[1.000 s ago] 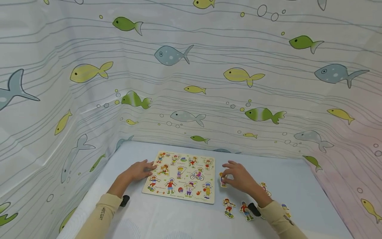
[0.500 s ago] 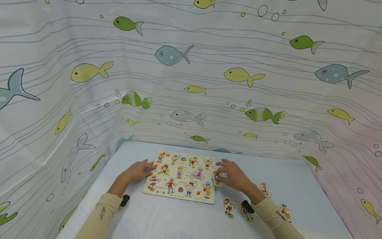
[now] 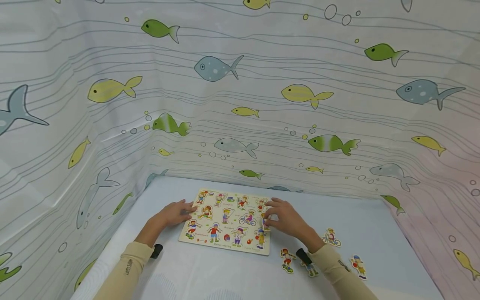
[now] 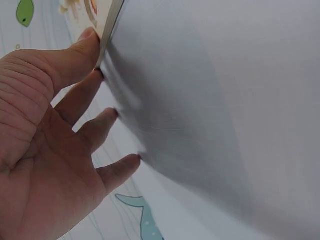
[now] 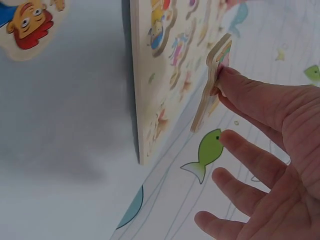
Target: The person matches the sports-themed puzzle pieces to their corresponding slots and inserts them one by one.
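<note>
A pale wooden puzzle board (image 3: 216,217) printed with children playing sports lies on the table. My left hand (image 3: 176,213) pinches its left edge; in the left wrist view the thumb lies over the board's edge (image 4: 107,25), the index fingertip is just below, and the other fingers are spread near the table. Between thumb and index finger, my right hand (image 3: 285,216) pinches a figure-shaped wooden puzzle piece (image 5: 205,97). It is tilted up, clear of the board in the right wrist view. In the head view it overlaps the board's right edge.
Loose pieces lie right of the board: a cyclist (image 3: 331,237), a figure with a blue cap (image 3: 358,266), a skateboarder (image 3: 287,260), and a roller skater (image 3: 312,270) partly behind the black wrist device (image 3: 303,256). A fish-print curtain (image 3: 247,125) surrounds the table.
My right hand has moved left with the puzzle piece, from the table beside the board to over its right edge. The left hand has stayed at the left edge.
</note>
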Available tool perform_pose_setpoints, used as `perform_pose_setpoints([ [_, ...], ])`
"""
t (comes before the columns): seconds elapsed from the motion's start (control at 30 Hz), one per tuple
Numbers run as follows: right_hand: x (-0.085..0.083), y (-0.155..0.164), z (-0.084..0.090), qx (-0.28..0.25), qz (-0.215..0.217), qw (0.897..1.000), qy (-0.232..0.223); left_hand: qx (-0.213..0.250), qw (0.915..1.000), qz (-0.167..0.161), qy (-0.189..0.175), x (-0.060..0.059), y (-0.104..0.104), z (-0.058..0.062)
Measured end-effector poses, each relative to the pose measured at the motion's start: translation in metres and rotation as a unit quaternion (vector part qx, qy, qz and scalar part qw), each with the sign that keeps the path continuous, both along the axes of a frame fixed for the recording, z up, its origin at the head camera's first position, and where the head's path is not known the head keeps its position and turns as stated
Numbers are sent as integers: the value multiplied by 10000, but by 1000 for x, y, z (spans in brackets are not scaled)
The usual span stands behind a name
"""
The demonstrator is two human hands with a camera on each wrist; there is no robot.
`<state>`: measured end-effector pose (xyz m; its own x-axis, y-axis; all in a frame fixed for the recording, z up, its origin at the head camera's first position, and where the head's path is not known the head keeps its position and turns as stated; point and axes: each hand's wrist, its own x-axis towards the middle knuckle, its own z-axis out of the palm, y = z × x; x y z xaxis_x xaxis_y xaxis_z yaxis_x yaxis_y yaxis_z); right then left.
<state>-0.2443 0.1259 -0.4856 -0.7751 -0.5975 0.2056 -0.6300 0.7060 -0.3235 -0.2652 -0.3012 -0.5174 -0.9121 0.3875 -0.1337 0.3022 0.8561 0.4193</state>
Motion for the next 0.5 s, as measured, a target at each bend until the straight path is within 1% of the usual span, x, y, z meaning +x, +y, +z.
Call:
perform_pose_setpoints([
  [0.17, -2, -7, 0, -39, 138, 9999, 38, 56, 10000, -31, 14, -1, -1, -1],
  [0.27, -3, -13, 1, -11, 149, 9999, -45, 33, 10000, -53, 25, -1, -1, -3],
  [0.4, -5, -21, 0, 28, 129, 9998, -152, 0, 10000, 63, -22, -1, -1, -2],
  [0.5, -6, -27, -2, 99, 197, 9997, -145, -8, 10000, 87, -36, -1, 0, -1],
])
